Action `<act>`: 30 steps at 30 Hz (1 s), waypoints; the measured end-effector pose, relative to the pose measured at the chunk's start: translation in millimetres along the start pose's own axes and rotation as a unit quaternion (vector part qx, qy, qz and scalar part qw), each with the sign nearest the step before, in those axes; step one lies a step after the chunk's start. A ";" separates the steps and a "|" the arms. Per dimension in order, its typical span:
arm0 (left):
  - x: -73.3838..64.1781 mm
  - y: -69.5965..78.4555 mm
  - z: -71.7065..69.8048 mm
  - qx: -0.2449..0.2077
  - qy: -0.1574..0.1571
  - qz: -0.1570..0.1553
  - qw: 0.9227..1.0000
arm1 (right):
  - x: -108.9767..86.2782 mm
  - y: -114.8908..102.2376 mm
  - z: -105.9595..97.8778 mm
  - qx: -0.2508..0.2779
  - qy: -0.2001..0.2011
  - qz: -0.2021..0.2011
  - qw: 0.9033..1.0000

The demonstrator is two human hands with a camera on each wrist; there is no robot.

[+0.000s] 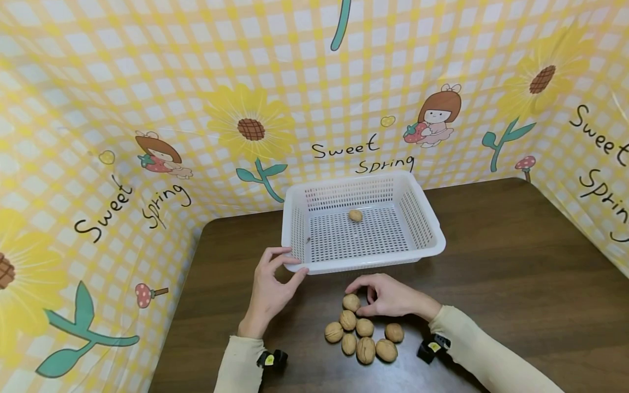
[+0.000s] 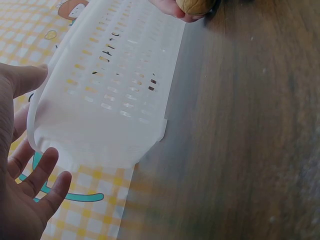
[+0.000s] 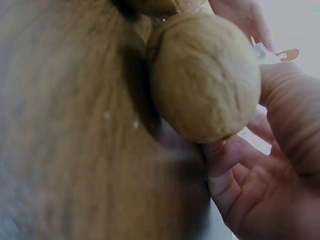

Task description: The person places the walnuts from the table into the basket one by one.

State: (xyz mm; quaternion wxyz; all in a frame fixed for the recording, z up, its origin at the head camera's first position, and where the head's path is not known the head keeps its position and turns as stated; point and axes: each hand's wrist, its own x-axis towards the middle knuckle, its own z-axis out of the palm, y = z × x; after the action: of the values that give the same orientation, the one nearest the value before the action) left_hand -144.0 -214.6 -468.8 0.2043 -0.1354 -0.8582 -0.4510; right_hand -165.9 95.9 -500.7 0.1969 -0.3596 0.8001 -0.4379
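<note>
A white perforated plastic basket (image 1: 373,264) stands on the table, with a single walnut (image 1: 355,215) lying inside it. At its near left corner my left hand (image 1: 269,295) holds the rim, thumb and fingers spread along the edge. In the left wrist view the thumb touches the basket's rim (image 2: 40,107). My right hand (image 1: 393,296), in front of the basket, pinches a walnut (image 1: 351,302) between thumb and index finger. Several loose walnuts (image 1: 365,349) lie just nearer to me. A walnut (image 3: 205,77) fills the middle of the right wrist view, beside the fingers.
The dark wooden table (image 1: 491,262) extends to both sides of the basket. A yellow checked cloth (image 1: 319,82) with flowers and lettering hangs behind and at the sides, close to the basket's far edge. Each wrist wears a black strap device (image 1: 433,347).
</note>
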 end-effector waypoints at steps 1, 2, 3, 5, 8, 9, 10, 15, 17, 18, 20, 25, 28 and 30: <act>-0.1 -0.1 0.2 0.000 0.000 -0.002 1.000 | 0.1 0.0 0.3 -0.003 0.001 0.001 1.000; -0.2 -0.4 0.6 0.001 0.000 -0.002 1.000 | 0.0 0.0 0.6 -0.005 0.001 0.000 1.000; -0.3 -0.5 0.8 0.001 0.000 -0.003 1.000 | -0.1 0.0 0.9 -0.006 0.002 0.000 1.000; -0.7 -0.8 1.2 0.001 0.000 -0.004 1.000 | -0.6 -0.7 1.3 -0.008 0.002 -0.001 1.000; -0.9 -1.7 1.7 0.002 0.000 -0.003 1.000 | -2.1 -3.6 0.5 -0.009 -0.001 -0.001 1.000; -0.9 -1.8 1.7 0.001 0.000 -0.003 1.000 | -2.5 -5.1 -0.4 -0.007 -0.002 -0.002 1.000; -0.8 -1.7 1.5 0.000 0.000 -0.003 1.000 | -3.0 -7.1 -1.7 -0.005 -0.003 -0.003 1.000; -0.1 -1.2 0.4 -0.001 -0.001 -0.005 1.000 | -4.2 -19.5 -10.8 -0.005 0.001 -0.011 1.000; 0.0 -0.8 -0.2 -0.001 -0.002 -0.006 1.000 | -3.9 -25.7 -15.4 -0.007 0.001 -0.019 1.000; -0.1 -0.6 -0.5 -0.001 -0.003 -0.006 1.000 | -3.5 -28.8 -17.7 -0.008 0.000 -0.024 1.000; -0.4 -0.2 -0.9 -0.001 -0.004 -0.007 1.000 | -3.6 -36.1 -23.4 -0.009 -0.005 -0.032 0.999; -0.1 -1.1 -0.6 0.001 -0.002 -0.004 1.000 | -4.0 -56.4 -38.4 -0.021 -0.037 -0.037 0.998; 0.1 -1.4 0.0 0.001 -0.001 -0.003 1.000 | -4.2 -66.3 -45.0 -0.026 -0.052 -0.037 0.998; 0.1 -1.1 0.0 0.000 -0.002 -0.003 1.000 | -3.7 -72.3 -49.7 -0.030 -0.055 -0.037 0.997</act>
State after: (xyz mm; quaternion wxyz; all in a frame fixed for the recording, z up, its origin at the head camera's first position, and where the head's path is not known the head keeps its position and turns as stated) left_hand -144.5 -215.2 -469.6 0.2015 -0.1333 -0.8592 -0.4511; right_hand -165.6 100.6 -413.1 0.2131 -0.4184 0.7870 -0.4001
